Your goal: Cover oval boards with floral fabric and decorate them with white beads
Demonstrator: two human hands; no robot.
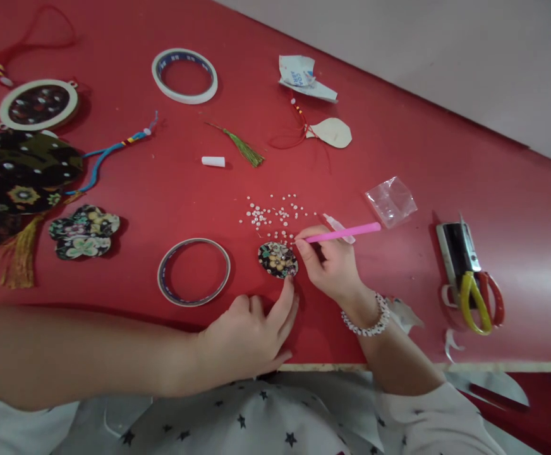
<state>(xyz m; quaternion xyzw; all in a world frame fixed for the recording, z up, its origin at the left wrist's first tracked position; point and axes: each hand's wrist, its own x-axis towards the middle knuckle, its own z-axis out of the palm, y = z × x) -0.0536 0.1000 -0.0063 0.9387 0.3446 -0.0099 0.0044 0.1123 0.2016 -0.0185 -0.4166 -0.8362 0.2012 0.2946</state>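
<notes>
My right hand (331, 265) pinches a slim pink pen-like stick (346, 233). Its tip, hard to make out, is near the small white beads (259, 216) scattered on the table. Just below the beads lies an oval piece (278, 260) with a dark floral pattern and a few pale dots. One fingertip of my left hand (251, 332) touches that oval's lower edge, with the thumb spread away from it. Partly behind the pink stick and my right hand lies a small white-tipped tube (336, 225).
Tape rolls (194, 302) (185, 100) lie left of the beads. Scissors (476, 303) rest over a dark case at right, below a clear plastic bag (392, 202). A green tassel (244, 148), white cap (213, 162) and flower-shaped piece (84, 232) lie farther left. The table's near edge borders my lap.
</notes>
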